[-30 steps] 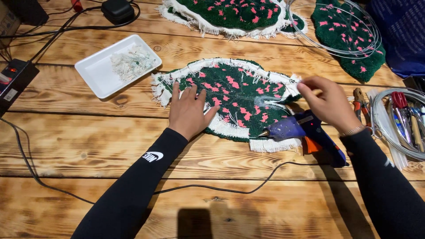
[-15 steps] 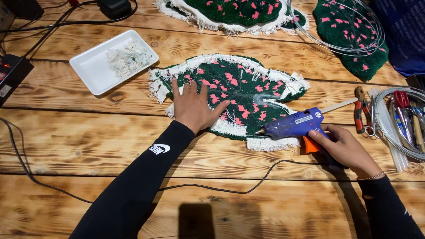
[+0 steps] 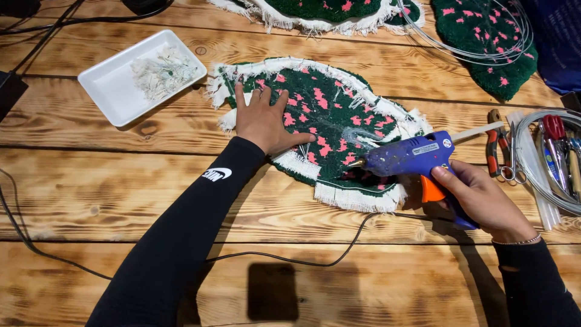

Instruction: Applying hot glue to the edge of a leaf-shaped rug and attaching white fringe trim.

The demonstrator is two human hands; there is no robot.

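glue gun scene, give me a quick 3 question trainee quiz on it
1. True or false: the left hand lies flat on the green tufted piece.
2. Which hand has its grip on the blue glue gun? A) left B) right C) neither
3. What lies in the white tray at upper left?

Key
1. True.
2. B, the right hand holds its handle, nozzle pointing at the piece's white fringe.
3. A small heap of pale thread scraps.
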